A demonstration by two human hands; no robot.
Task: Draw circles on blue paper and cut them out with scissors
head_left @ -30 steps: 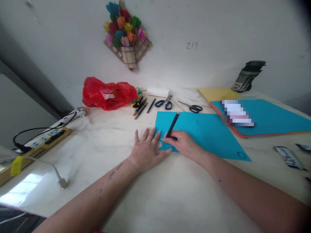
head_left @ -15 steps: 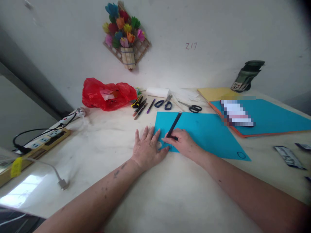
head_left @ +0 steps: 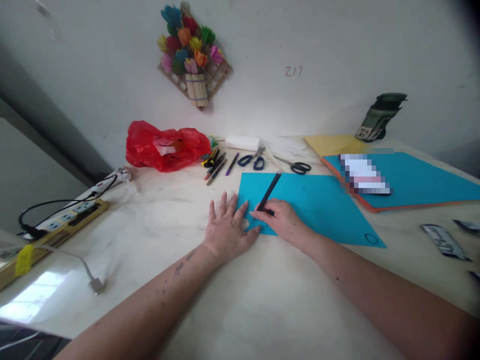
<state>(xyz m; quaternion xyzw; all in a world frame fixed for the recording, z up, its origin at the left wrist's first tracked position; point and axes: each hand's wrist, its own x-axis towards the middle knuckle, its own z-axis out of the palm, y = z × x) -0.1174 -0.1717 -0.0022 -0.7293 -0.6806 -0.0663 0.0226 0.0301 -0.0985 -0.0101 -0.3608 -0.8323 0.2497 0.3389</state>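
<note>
Hands working at the near left corner of a blue paper sheet (head_left: 311, 205) lying flat on the pale table (head_left: 232, 300).

Left hand (head_left: 227, 230) is lying palm down with fingers spread, its fingertips pressing the sheet's corner edge. Right hand (head_left: 283, 220) is pinching a black pen (head_left: 268, 192) between thumb and fingers, tip touching the paper just beside the left hand. Scissors (head_left: 296, 166), loose pens (head_left: 216, 165) and a red plastic bag (head_left: 165, 145) are lying well apart, near the wall.
</note>
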